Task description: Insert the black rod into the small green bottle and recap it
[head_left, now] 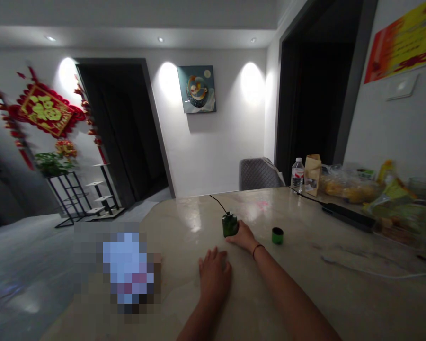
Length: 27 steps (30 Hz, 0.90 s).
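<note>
Near the middle of the table (177, 246), my right hand (242, 235) is closed round the right side of a small dark green canister (229, 226). The canister stands upright with a pale rim on top; what is inside cannot be made out. To the right of that hand stands a short green cap-like piece (277, 236) with a dark hollow top. My left hand (215, 271) lies palm down on the table in front of the canister, fingers stretched and holding nothing.
A thin black cord (218, 203) runs behind the canister. At right are a black power strip (348, 216), a water bottle (297, 175), a paper bag (312, 174), plastic bags (351, 184) and a white cable (376, 272). A grey chair (259, 174) stands beyond; a blurred-out patch (128, 270) covers the left.
</note>
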Motion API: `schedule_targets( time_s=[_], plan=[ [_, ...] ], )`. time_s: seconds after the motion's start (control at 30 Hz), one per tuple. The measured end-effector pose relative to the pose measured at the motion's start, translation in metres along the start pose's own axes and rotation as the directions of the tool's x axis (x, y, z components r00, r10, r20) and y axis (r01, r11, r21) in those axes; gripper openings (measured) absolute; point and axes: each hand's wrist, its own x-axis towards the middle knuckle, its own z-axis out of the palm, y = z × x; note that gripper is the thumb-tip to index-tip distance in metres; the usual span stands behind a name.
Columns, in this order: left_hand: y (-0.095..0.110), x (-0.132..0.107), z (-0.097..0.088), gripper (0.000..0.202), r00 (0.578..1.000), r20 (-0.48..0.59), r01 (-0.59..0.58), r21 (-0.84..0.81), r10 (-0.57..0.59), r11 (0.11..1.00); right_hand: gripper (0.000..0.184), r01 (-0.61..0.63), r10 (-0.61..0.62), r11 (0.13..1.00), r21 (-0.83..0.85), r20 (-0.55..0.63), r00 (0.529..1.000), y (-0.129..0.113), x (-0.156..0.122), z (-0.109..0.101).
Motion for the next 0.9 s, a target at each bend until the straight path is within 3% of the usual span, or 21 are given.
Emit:
schedule_targets(
  time_s=[0.1, 0.37, 0.47, 0.6, 0.77, 0.9],
  plan=[
    [0.0, 0.0, 0.0, 0.039, 1.0, 0.001, 0.001, 0.0, -0.001, 1.0, 0.059, -0.007, 0.002, 0.995, -0.099, -0.049, 0.999, -0.005, -0.003, 0.001],
    [-0.001, 0.0, 0.001, 0.039, 1.0, 0.012, -0.007, 0.023, 0.007, 1.0, 0.055, -0.045, 0.038, 0.985, -0.166, -0.042, 0.998, -0.009, -0.006, 0.002],
    [0.0, 0.0, 0.001, 0.038, 1.0, 0.011, -0.005, 0.026, 0.004, 1.0, 0.058, 0.005, -0.005, 0.982, -0.187, 0.0, 1.0, -0.009, -0.006, 0.0],
    [0.001, 0.001, 0.0, 0.038, 1.0, 0.011, 0.005, 0.015, -0.005, 1.0, 0.047, 0.007, -0.001, 0.988, -0.151, 0.041, 0.999, -0.01, -0.007, -0.002],
    [0.001, 0.0, -0.001, 0.038, 1.0, 0.013, -0.001, 0.019, 0.001, 1.0, 0.061, -0.009, 0.004, 0.984, -0.177, -0.029, 1.0, -0.013, -0.01, -0.003],
    [0.001, 0.0, -0.001, 0.038, 1.0, 0.014, -0.009, 0.024, 0.009, 1.0, 0.058, -0.015, 0.014, 0.961, -0.276, -0.005, 1.0, -0.015, -0.009, -0.002]
  ],
)
